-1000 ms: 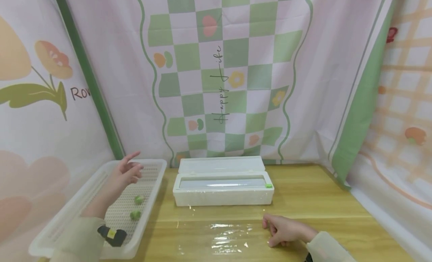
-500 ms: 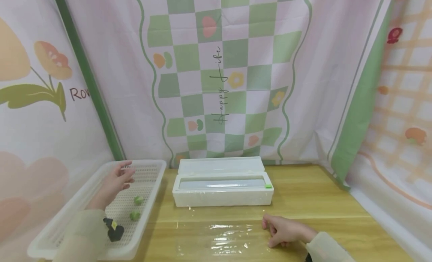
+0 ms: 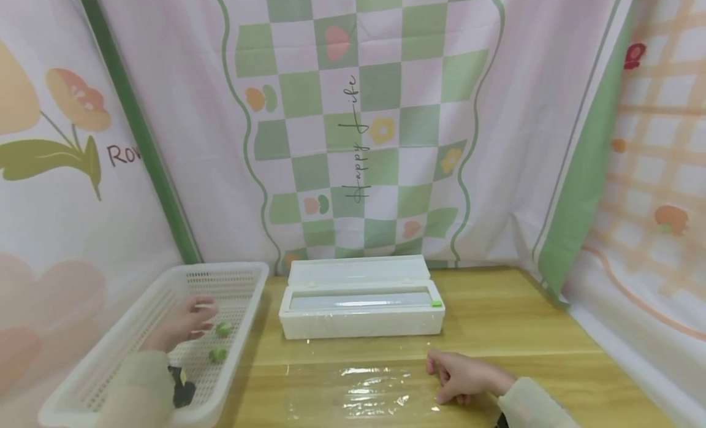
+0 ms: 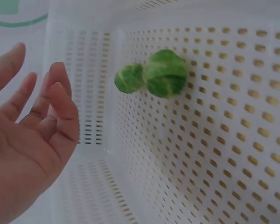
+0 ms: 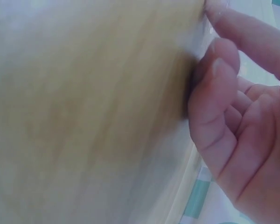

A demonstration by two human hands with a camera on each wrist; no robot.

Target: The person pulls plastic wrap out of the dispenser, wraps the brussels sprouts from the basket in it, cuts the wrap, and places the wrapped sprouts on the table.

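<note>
Two Brussels sprouts lie side by side in a white perforated basket (image 3: pixel 252 311): the nearer sprout (image 3: pixel 217 355) and the farther sprout (image 3: pixel 223 329). My left hand (image 3: pixel 187 321) hovers inside the basket, left of them, fingers loosely bent and holding nothing. In the left wrist view, a gap separates that hand (image 4: pixel 37 121) from the larger sprout (image 4: pixel 166 73) and the smaller one (image 4: pixel 129 78). A sheet of clear cling film (image 3: pixel 366 391) lies on the table. At its right edge rests my right hand (image 3: pixel 466 374), fingers loosely curled, with nothing visible in its grasp (image 5: pixel 242 112).
Behind the film stands a white cling film dispenser (image 3: pixel 361 322), its lid (image 3: pixel 358 270) raised and a green cutter slider (image 3: pixel 436 303) at its right end. The wooden table (image 3: pixel 496 305) ends at a patterned curtain (image 3: pixel 380 140), with cloth on both sides.
My left hand has lowered into the basket and moved nearer to me, toward the sprouts' level. The right hand stays at the film's edge. The head view has shifted slightly.
</note>
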